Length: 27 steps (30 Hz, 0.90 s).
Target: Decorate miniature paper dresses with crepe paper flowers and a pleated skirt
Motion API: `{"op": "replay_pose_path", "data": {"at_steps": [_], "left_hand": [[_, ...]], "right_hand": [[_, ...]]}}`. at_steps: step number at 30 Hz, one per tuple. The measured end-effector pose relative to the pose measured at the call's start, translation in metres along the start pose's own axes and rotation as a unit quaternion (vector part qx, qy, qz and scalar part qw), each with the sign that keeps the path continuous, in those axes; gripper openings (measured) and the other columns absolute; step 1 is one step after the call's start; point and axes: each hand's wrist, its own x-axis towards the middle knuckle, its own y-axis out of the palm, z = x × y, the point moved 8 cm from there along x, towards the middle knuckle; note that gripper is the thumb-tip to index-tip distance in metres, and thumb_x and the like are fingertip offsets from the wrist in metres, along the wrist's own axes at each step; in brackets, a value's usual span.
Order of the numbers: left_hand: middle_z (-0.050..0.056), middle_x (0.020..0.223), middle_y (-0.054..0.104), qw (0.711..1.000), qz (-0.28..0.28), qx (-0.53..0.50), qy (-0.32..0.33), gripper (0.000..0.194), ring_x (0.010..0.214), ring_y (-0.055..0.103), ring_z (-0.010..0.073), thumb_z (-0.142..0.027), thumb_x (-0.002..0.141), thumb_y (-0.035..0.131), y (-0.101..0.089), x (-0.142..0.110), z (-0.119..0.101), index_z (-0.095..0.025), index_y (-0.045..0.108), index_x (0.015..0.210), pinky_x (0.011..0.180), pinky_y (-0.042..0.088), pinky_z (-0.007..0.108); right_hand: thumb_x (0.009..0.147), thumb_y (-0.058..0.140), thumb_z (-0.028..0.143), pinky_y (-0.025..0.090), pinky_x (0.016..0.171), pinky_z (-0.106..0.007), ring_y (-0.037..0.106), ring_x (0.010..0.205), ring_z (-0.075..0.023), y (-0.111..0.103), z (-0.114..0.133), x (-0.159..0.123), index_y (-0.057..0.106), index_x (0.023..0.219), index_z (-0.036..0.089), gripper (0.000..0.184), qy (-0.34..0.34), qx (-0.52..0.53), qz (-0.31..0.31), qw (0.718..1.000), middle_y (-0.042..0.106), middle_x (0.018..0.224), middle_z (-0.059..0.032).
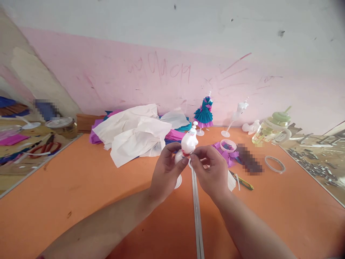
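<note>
A small white dress-form mannequin (pixel 189 142) with a beaded top is held upright above the table, between my two hands. Around its waist runs a narrow red band (pixel 185 153). My left hand (pixel 167 171) is closed on the mannequin's lower part from the left, thumb in front. From the other side, the thumb and forefinger of my right hand (pixel 211 168) pinch together at the right end of the band; what lies between the fingertips is mostly hidden. Part of a round white base (pixel 178 182) shows beneath my left hand.
White paper (pixel 140 133) lies over coloured crepe paper at the back left. A mannequin in a teal dress (pixel 204 111) and a bare white mannequin (pixel 238 111) stand behind. To the right are a small bowl (pixel 228 145), tape ring (pixel 275 164), cutter (pixel 244 182) and jug (pixel 272 127).
</note>
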Motion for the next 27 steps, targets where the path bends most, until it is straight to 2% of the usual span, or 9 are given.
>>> {"op": "replay_pose_path", "data": {"at_steps": [3, 6, 11, 15, 18, 23, 27], "left_hand": [[0.006, 0.114, 0.062, 1.0, 0.004, -0.021, -0.016, 0.027, 0.113, 0.057, 0.023, -0.036, 0.088, 0.067, -0.001, 0.0, 0.004, -0.024, 0.061, 0.112, 0.098, 0.045, 0.038], [0.005, 0.111, 0.063, 0.999, 0.005, -0.046, -0.022, 0.025, 0.109, 0.057, 0.0222, -0.04, 0.091, 0.062, -0.005, 0.002, 0.006, -0.026, 0.062, 0.111, 0.097, 0.045, 0.038], [0.006, 0.102, 0.064, 0.991, 0.012, -0.121, -0.062, 0.023, 0.09, 0.059, 0.0192, -0.039, 0.092, 0.059, -0.008, 0.006, 0.011, -0.024, 0.064, 0.108, 0.079, 0.048, 0.033], [0.007, 0.094, 0.064, 0.968, 0.09, -0.202, -0.115, 0.026, 0.083, 0.059, 0.0201, -0.044, 0.091, 0.056, 0.005, 0.005, 0.012, -0.022, 0.064, 0.102, 0.07, 0.048, 0.032], [0.007, 0.089, 0.06, 0.952, 0.146, -0.233, -0.133, 0.032, 0.082, 0.057, 0.0202, -0.047, 0.082, 0.065, 0.012, 0.002, 0.009, -0.021, 0.065, 0.101, 0.065, 0.046, 0.03], [0.007, 0.092, 0.052, 0.943, 0.187, -0.245, -0.124, 0.038, 0.069, 0.047, 0.0138, -0.048, 0.072, 0.075, 0.017, -0.001, 0.005, -0.02, 0.065, 0.096, 0.05, 0.037, 0.023], [0.007, 0.097, 0.053, 0.936, 0.204, -0.256, -0.128, 0.036, 0.065, 0.046, 0.0117, -0.046, 0.075, 0.073, 0.02, 0.0, 0.002, -0.023, 0.063, 0.101, 0.046, 0.034, 0.021]], "right_hand": [[0.083, 0.06, 0.023, 0.051, 0.054, -0.022, 0.063, 0.066, -0.0121, 0.003, -0.001, 0.0, 0.06, 0.08, 0.021, 0.004, -0.005, -0.005, 0.015, 1.0, 0.066, 0.078, -0.0004], [0.084, 0.059, 0.024, 0.05, 0.054, -0.022, 0.062, 0.065, -0.0119, 0.002, -0.004, 0.002, 0.059, 0.082, 0.021, 0.003, -0.005, -0.004, 0.016, 1.0, 0.064, 0.077, -0.0001], [0.083, 0.06, 0.025, 0.049, 0.054, -0.023, 0.059, 0.065, -0.0124, -0.012, -0.007, 0.008, 0.058, 0.081, 0.022, 0.004, -0.006, -0.028, -0.025, 0.999, 0.063, 0.075, 0.0003], [0.083, 0.062, 0.028, 0.048, 0.055, -0.025, 0.06, 0.065, -0.0138, -0.017, -0.011, 0.012, 0.059, 0.081, 0.022, 0.007, 0.014, -0.032, -0.027, 0.999, 0.064, 0.074, 0.0002], [0.084, 0.062, 0.03, 0.048, 0.056, -0.028, 0.06, 0.065, -0.0152, -0.018, -0.014, 0.013, 0.059, 0.082, 0.022, 0.008, 0.028, -0.028, -0.028, 0.999, 0.066, 0.076, -0.0008], [0.083, 0.062, 0.03, 0.047, 0.055, -0.028, 0.06, 0.065, -0.0156, -0.016, -0.017, 0.015, 0.059, 0.08, 0.022, 0.009, 0.034, -0.037, -0.023, 0.998, 0.065, 0.077, -0.0012], [0.083, 0.061, 0.032, 0.047, 0.057, -0.027, 0.06, 0.067, -0.0151, -0.016, -0.017, 0.017, 0.06, 0.08, 0.021, 0.011, 0.029, -0.04, -0.015, 0.999, 0.064, 0.077, -0.0003]]}}
